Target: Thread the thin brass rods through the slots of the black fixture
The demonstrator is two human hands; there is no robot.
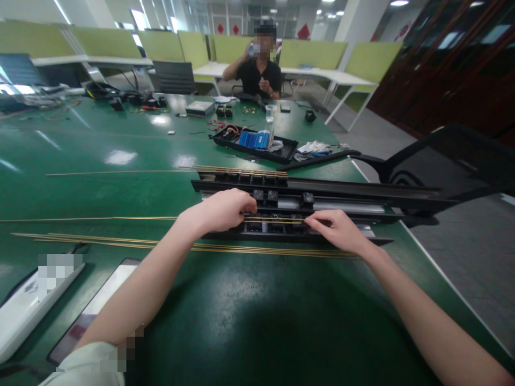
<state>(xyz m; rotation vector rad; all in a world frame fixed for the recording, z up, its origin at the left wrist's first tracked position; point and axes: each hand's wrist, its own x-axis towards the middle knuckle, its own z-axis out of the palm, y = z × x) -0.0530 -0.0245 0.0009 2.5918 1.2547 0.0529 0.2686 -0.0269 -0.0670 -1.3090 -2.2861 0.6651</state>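
Two or so thin brass-coloured rods (pixel 276 220) run from side to side over a long black channel (pixel 225 236) with small black blocks in it. My left hand (pixel 227 209) is closed in a pinch around them at the channel's left part. At the rods' right end, the thumb and fingers of my right hand (pixel 336 228) are pinched together on the tips. Behind my hands lie more black rails (pixel 354 190), with black blocks (pixel 308 199) between them. Several loose brass rods (pixel 257 250) rest on the table just in front.
More rods (pixel 241 170) lie across the far rail. Beyond stand a black tray (pixel 285 151) with a blue item (pixel 254 140) and a clear cup (pixel 271 112). A phone (pixel 94 305) and white device (pixel 36 300) lie front left. A chair (pixel 454 161) stands right; a person (pixel 259 72) sits opposite, drinking.
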